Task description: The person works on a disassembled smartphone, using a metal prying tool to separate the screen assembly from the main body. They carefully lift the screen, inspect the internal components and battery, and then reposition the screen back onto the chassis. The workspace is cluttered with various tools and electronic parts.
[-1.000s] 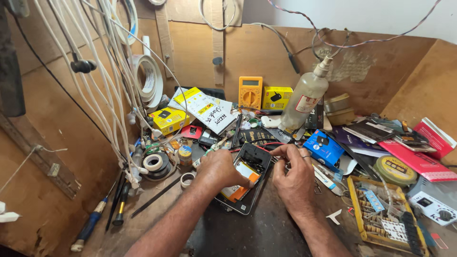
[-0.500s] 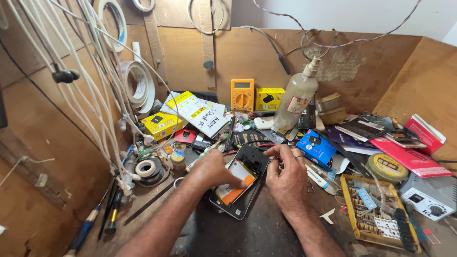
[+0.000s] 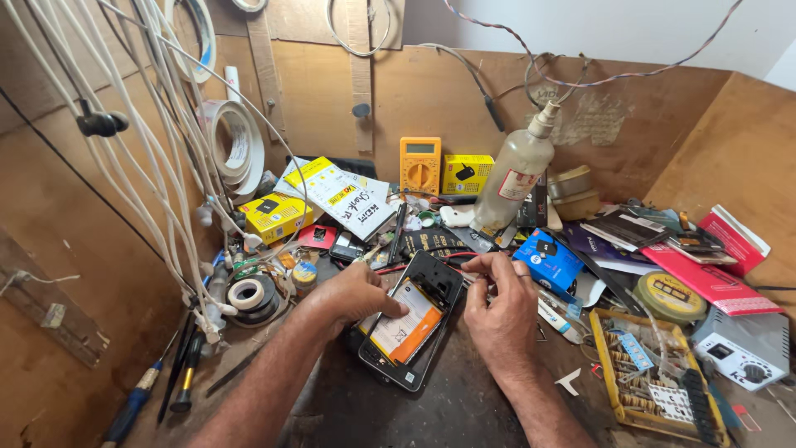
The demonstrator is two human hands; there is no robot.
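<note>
Nearest to us, our two forearms come up from the bottom edge onto a dark, worn patch of bench (image 3: 464,406), the only bare room here; between our hands lies the opened phone (image 3: 412,319), back cover off, an orange-and-white battery showing, tilted with its top toward the far right. Our left hand (image 3: 352,294) rests curled on the phone's left edge, thumb pressed on the battery, holding it down; our right hand (image 3: 497,311) sits at the phone's upper right corner, fingers pinched narrow around something too small to make out, perhaps a fine tool or a part. On the left, close by, screwdrivers (image 3: 178,373) lie along the bench edge, and rolls of tape (image 3: 249,294) sit just beyond them, near our left wrist; on the right a yellow parts tray (image 3: 609,390) crowds our right forearm, with a grey-white device (image 3: 742,348) cut off at the frame edge. Just beyond our right hand stands a blue box (image 3: 547,257), nearly touching the knuckles; red and black wires run behind the phone, partly hidden by it. Farther back, yellow boxes (image 3: 278,214), a printed leaflet (image 3: 344,199), a yellow multimeter (image 3: 419,164) and a cloudy plastic bottle (image 3: 518,174) stand against the plywood wall (image 3: 332,91); a bundle of white cables (image 3: 157,166) hangs down the left side, over the tape rolls; a red booklet (image 3: 709,278) lies far right among clutter we cannot sort out.
</note>
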